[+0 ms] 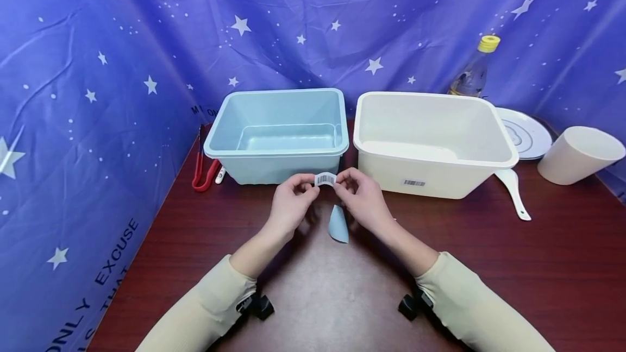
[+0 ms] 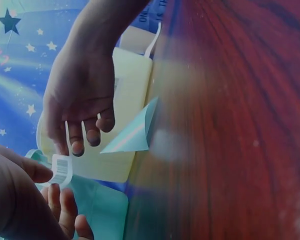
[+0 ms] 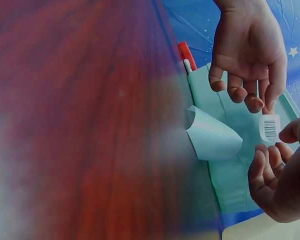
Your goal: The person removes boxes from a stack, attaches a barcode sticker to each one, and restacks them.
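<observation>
Both hands — left hand (image 1: 289, 200) and right hand (image 1: 361, 195) — pinch the ends of a barcode sticker (image 1: 325, 179), held above the tabletop (image 1: 489, 265) before the blue bin (image 1: 279, 129); likely peeled off and ready for careful handling next.

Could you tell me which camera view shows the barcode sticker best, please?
The head view: the sticker faces the camera, pinched between the left hand and right hand. The right wrist view also shows its bars, smaller, near the frame edge. The left wrist view shows it curled and partly hidden.
</observation>
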Demonstrator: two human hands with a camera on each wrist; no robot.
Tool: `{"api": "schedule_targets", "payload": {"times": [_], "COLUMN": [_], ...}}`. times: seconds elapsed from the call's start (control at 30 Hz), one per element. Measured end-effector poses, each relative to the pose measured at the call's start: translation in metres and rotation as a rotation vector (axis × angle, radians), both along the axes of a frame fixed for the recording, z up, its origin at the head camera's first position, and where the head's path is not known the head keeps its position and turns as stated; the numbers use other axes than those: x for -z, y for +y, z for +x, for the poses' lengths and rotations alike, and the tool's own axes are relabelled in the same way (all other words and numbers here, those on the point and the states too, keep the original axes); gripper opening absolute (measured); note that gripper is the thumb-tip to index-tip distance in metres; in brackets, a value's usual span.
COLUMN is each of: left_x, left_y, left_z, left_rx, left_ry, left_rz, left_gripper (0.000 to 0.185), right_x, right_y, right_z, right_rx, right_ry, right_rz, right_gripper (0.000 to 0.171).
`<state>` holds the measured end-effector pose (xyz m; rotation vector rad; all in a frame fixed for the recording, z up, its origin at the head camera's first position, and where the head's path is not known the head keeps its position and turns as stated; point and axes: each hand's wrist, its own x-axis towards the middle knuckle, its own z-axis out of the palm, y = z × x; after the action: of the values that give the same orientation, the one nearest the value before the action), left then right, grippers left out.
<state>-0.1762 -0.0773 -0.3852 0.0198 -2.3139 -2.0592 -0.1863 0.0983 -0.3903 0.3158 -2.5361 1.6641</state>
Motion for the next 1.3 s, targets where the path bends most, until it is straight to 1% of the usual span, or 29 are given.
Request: {"api": "schedule_targets", "payload": {"times": [0.23, 0.33, 0.43, 0.57, 0.73, 0.93, 1.17, 1.3], "left_x": [0.004, 0.006, 0.006, 0.003, 0.003, 0.004, 0.005, 0.006], "left_y": [-0.006, -0.010, -0.014, -0.021, -0.030, -0.042, -0.052, -0.055], "left_z": [-0.008, -0.012, -0.013, -0.012, -0.011, -0.010, -0.011, -0.013], "left_rx": [-0.128, -0.162, -0.179, -0.192, -0.217, -0.258, -0.298, -0.312], "left_ry": [0.019, 0.022, 0.017, 0.014, 0.032, 0.042, 0.015, 0.002], "left_rz": [0.009, 0.005, 0.006, 0.000, 0.003, -0.002, -0.006, -0.012], "left_gripper": [0.021, 0.022, 0.022, 0.019, 0.019, 0.020, 0.022, 0.023], "right_x": [0.001, 0.000, -0.001, -0.002, -0.004, -0.006, -0.002, -0.002], "right_y": [-0.011, -0.017, -0.024, -0.034, -0.045, -0.056, -0.070, -0.076], "right_z": [-0.007, -0.009, -0.010, -0.011, -0.012, -0.015, -0.020, -0.020], "right_rx": [-0.073, -0.093, -0.103, -0.116, -0.150, -0.160, -0.231, -0.253], "right_ry": [-0.030, -0.041, -0.042, -0.045, -0.072, -0.089, -0.121, -0.133], "right_rz": [-0.013, -0.015, -0.015, -0.019, -0.040, -0.044, -0.040, -0.033], "right_gripper": [0.016, 0.018, 0.020, 0.022, 0.023, 0.023, 0.026, 0.029]}}
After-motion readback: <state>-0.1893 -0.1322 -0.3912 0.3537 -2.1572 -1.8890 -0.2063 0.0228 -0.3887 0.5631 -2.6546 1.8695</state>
